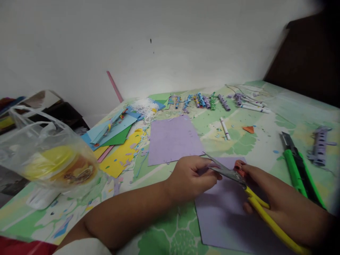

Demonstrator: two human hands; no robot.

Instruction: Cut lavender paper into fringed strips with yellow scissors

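Yellow-handled scissors [259,209] slant between my hands, their metal blades pointing up and left. My right hand [284,205] is closed around the handles, and its upper fingers also touch a small orange-red paper roll [239,168] beside the blades. The fingers of my left hand [195,177] are curled closed at the blades; whether anything else is between them is hidden. Under both hands lies a purple sheet [220,226], partly shadowed. A second purple sheet [174,140] lies just beyond my left hand.
A green box cutter [294,170] and a punched purple paper roll [320,145] lie at right. Several curled paper rolls [202,101] line the back near the wall. A white marker [225,128] lies mid-table. Coloured sheets [119,129] and a plastic bag with a yellow-lidded tub [61,163] are left.
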